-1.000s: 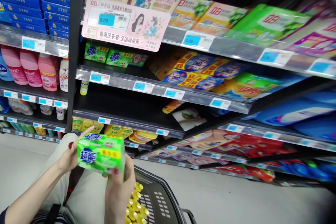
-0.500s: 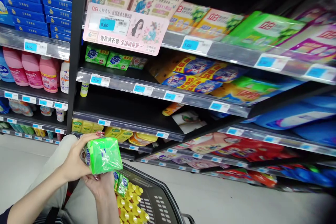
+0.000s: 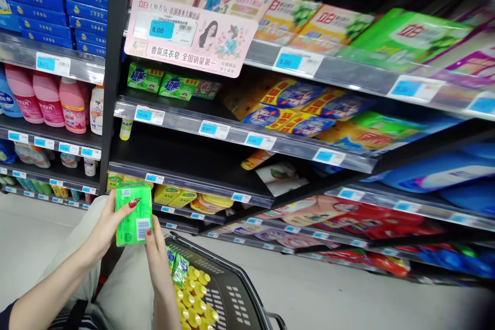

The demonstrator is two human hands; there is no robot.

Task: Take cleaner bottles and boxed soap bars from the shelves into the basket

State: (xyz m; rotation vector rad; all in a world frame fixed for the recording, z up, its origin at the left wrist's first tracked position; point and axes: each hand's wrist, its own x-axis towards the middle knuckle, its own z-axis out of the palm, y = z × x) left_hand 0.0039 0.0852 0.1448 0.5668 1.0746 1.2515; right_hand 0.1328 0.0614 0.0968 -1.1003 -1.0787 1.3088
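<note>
A green plastic-wrapped soap pack (image 3: pixel 129 219) is held up above my lap, its barcode side facing me. My left hand (image 3: pixel 102 227) grips its left edge, the thumb with a red nail lying across the front. On the other side my right hand (image 3: pixel 158 247) holds the lower right edge, thumb at the barcode. Just right of my legs stands a dark shopping basket (image 3: pixel 235 289). Inside it lie similar green soap packs (image 3: pixel 180 268) and several yellow-capped bottles (image 3: pixel 195 296).
Shelves rise in front, with green soap packs (image 3: pixel 178 86) beneath a pink price sign (image 3: pixel 189 36). Yellow AXE bottles (image 3: pixel 174 196) stand low, near my hands. Pink bottles (image 3: pixel 73 105) fill the left shelf. Pale floor (image 3: pixel 328 299) extends to the right.
The soap pack has been turned from its end face to its barcode side and shifted slightly left. My right hand has moved from underneath to its right edge.
</note>
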